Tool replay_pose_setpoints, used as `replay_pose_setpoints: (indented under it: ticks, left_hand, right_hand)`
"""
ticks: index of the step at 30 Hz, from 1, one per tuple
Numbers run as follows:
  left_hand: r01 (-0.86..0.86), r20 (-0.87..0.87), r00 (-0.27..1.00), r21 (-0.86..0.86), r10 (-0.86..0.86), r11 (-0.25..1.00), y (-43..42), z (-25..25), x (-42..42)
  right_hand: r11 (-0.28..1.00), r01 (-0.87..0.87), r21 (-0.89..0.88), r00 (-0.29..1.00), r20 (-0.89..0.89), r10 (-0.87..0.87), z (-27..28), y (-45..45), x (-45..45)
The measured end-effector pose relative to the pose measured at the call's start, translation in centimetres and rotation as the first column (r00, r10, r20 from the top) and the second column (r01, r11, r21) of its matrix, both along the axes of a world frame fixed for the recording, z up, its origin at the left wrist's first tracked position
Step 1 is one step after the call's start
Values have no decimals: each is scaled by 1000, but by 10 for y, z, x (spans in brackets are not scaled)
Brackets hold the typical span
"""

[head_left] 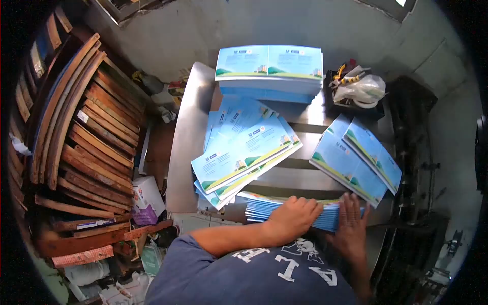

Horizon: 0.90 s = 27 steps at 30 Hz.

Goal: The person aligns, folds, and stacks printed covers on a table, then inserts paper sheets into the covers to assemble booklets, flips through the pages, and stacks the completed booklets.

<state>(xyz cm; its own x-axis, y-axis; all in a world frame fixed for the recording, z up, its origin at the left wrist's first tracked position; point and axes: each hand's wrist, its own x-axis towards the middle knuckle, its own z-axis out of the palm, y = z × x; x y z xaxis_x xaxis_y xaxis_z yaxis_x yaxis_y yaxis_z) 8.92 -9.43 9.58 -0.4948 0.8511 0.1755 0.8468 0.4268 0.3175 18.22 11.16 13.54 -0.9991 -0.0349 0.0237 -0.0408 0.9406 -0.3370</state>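
Four piles (268,66) of printed sheets are lying on one surface (189,134), and two hands (349,223) are touching one of them. One black box (351,111) is holding one white roll (365,103) and one clear bag (360,89). One white carton (147,192) is standing nearby; the wooden slats (101,162) are crowding too closely for a sure count.

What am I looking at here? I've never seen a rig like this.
There is no machine: a person works bare-handed, and the single picture comes from a camera on their head, looking forward and down. On the metal table are printed blue sheets: a tall stack at the back, a spread pile on the left, a smaller group on the right. Nearest the body, the left hand, fingers curled, rests on a low stack; the right hand is at its right end.
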Motion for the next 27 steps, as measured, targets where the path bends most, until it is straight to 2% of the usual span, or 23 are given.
replay_pose_setpoints:
  ticks: [1,3,5,6,12,15,16,20,21,23,25,27]
  left_hand:
    - [4,15,1000,8,-4,1000,-1,-3,2]
    - [20,-8,1000,38,-20,999,0,-9,2]
    - [5,5,1000,118,-6,993,-1,-13,3]
    - [-6,35,999,120,1,993,-1,-12,4]
    - [-33,116,993,116,19,993,-4,-10,3]
    - [10,278,960,120,-43,993,-4,-10,-3]
    - [15,293,955,80,-37,997,-3,-9,-3]
    - [40,164,986,-64,-29,997,10,3,-4]
    - [37,143,990,-104,-22,994,9,5,-4]
    - [-15,180,983,-148,42,989,-7,17,-16]
    - [-188,137,970,-109,202,976,-54,25,-27]
    - [-221,107,965,-170,240,960,-77,31,-19]
  right_hand:
    - [957,-107,270,989,131,73,-7,-8,-4]
    - [946,-129,297,984,157,85,-2,0,-7]
    - [979,-198,57,953,243,179,1,20,-10]
    - [990,-140,-8,985,105,140,8,15,-13]
    - [988,-133,-76,990,34,136,-6,23,-11]
    - [973,-154,-171,977,120,176,-9,49,-7]
    - [967,-212,-142,974,48,221,-9,59,-8]
    - [958,-165,-236,986,-13,167,-29,74,1]
    - [950,-190,-249,981,-77,176,-32,73,0]
    - [935,-215,-281,972,-153,178,-36,74,5]
    - [930,-226,-289,967,-182,178,-39,80,5]
    - [928,-235,-289,962,-204,180,-36,80,3]
